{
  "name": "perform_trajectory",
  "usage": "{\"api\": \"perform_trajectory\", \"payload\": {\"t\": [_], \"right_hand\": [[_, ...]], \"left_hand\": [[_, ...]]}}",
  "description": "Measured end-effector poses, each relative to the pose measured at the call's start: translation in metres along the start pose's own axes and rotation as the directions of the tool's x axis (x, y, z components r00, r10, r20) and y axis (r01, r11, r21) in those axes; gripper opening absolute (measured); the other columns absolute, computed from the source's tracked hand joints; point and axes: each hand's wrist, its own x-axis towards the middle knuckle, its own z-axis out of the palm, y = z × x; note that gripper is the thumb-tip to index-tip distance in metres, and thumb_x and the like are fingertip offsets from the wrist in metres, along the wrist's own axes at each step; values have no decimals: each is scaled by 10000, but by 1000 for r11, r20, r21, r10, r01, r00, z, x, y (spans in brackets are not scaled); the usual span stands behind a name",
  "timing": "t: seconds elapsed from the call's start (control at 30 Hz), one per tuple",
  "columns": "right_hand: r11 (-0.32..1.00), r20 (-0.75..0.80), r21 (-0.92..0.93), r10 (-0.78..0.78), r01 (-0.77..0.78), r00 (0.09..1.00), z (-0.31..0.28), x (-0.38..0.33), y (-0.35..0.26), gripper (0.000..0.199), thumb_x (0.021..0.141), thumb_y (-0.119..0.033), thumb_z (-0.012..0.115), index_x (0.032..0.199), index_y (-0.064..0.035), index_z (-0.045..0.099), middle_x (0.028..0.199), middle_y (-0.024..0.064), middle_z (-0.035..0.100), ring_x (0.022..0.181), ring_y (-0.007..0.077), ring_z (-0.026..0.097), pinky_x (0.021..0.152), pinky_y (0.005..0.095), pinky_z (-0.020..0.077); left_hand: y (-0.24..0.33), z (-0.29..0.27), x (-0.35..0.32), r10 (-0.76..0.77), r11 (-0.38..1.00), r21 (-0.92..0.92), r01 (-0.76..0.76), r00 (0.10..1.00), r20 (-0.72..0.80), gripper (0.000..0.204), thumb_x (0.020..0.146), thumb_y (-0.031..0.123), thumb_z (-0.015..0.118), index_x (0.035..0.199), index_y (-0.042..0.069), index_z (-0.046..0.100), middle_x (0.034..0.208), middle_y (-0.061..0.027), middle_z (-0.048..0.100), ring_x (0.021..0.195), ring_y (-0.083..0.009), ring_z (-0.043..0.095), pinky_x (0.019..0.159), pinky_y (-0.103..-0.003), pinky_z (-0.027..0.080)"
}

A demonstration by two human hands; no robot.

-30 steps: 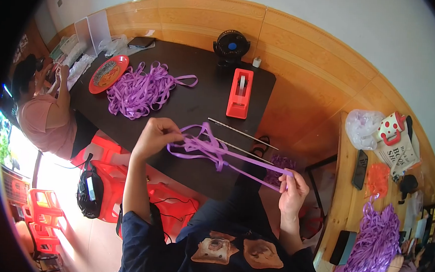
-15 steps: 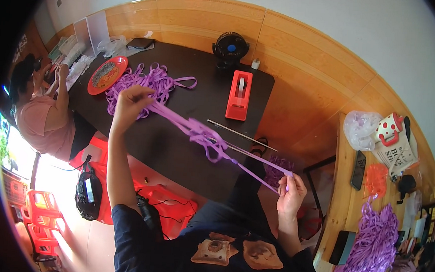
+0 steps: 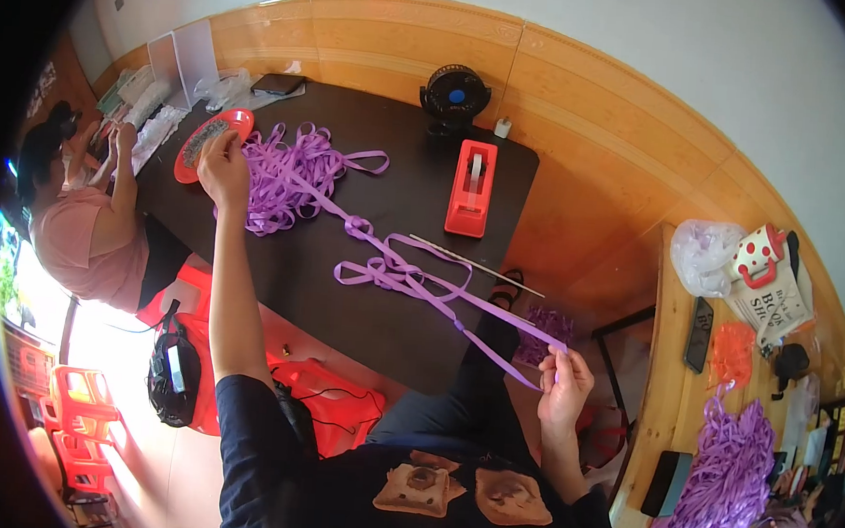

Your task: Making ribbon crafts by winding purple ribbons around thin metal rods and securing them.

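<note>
My right hand pinches a purple ribbon beyond the table's near right corner. From there two strands run left to knots and loose loops over the dark table. A fairly straight strand continues to a tangled heap of purple ribbon. My left hand is raised beside that heap, at the edge of a red plate of small grey pieces. Its fingers are curled; what they hold, if anything, is hidden. A thin pale stick lies near the table's right edge.
A red tape dispenser and a black fan stand at the table's far right. On a wooden table to the right lie a phone and more purple ribbon. A person in pink sits at the left.
My left hand has moved up and left to the red plate. The bunched ribbon has spread into slack loops lower over the table. My right hand keeps its pinch, nearly unmoved.
</note>
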Motion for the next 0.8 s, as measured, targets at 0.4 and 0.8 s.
{"api": "perform_trajectory", "payload": {"t": [0.4, 0.8], "right_hand": [[1000, 24, 5, 21, -21, 1000, 0, 0, -4, 155, 924, -113, 559, 932, 9, 654, 694, 65, 607, 434, 45, 390, 417, 183, 274], [997, -35, 42, 66, -64, 997, -19, -6, -6, 114, 904, -66, 585, 896, 14, 665, 659, 44, 597, 440, 16, 359, 412, 164, 216]], "left_hand": [[148, -29, -120, 570, 815, -535, -223, 479, 667, 85, 712, 95, 700, 797, 96, 693, 1240, -130, 538, 1211, -348, 424, 952, -468, 353], [37, -13, -23, -69, 966, -183, 185, 860, 505, 195, 800, 92, 653, 968, -9, 647, 946, -166, 651, 907, -284, 615, 811, -359, 468]]}}
